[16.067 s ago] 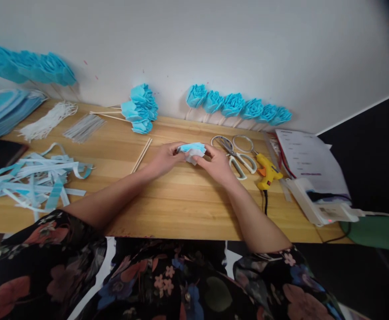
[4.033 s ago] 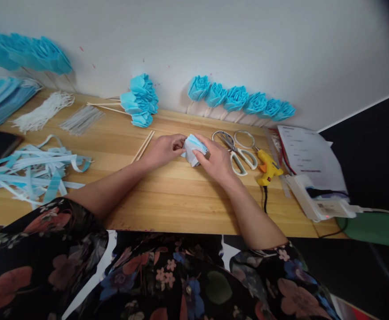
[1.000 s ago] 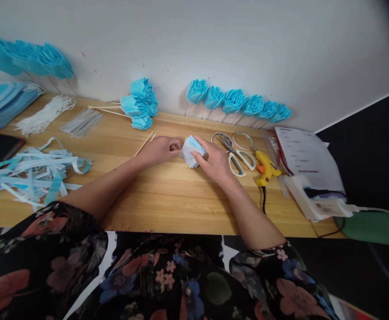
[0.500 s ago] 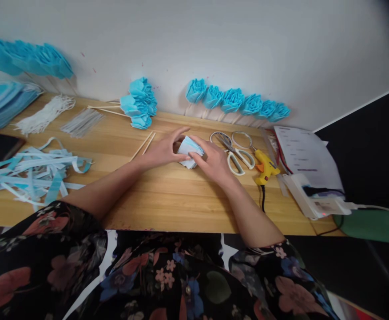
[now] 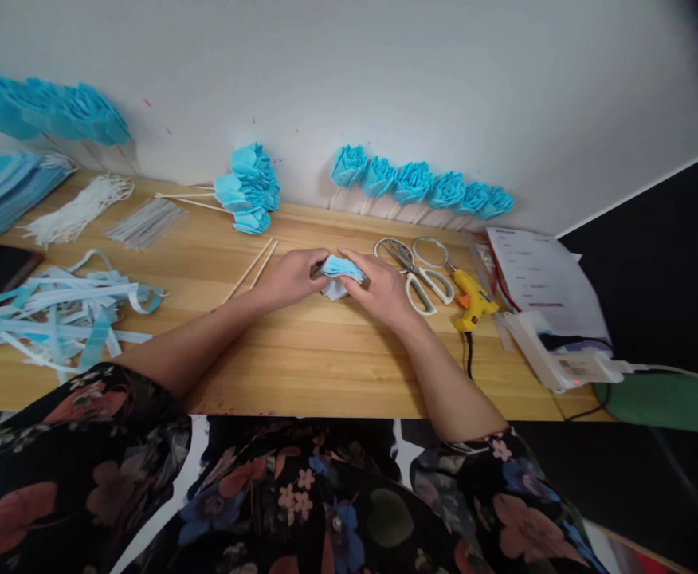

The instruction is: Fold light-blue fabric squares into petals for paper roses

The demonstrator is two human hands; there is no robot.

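A small stack of light blue fabric pieces (image 5: 342, 268) is held between my two hands above the middle of the wooden table (image 5: 301, 359). My left hand (image 5: 294, 276) grips its left edge, thumb and fingers closed on it. On the other side my right hand (image 5: 378, 285) pinches the stack between thumb and fingers. A paler piece hangs below the blue layers, close to the tabletop. Two wooden sticks (image 5: 251, 269) lie just behind my left hand. Right of my right hand rest white-handled scissors (image 5: 424, 287) and a yellow glue gun (image 5: 474, 301).
Blue fabric roses on sticks (image 5: 412, 183) lean on the wall, with a bunch of roses (image 5: 250, 190) lying to their left. Cut strips (image 5: 62, 311), white cords (image 5: 83, 209), grey wires (image 5: 147, 223) and face masks (image 5: 11, 195) fill the left. A power strip (image 5: 555, 359) sits at right.
The left hand has closed onto the stack, its fingers lowered from above. The stack has tilted, so its layered blue edges now face up.
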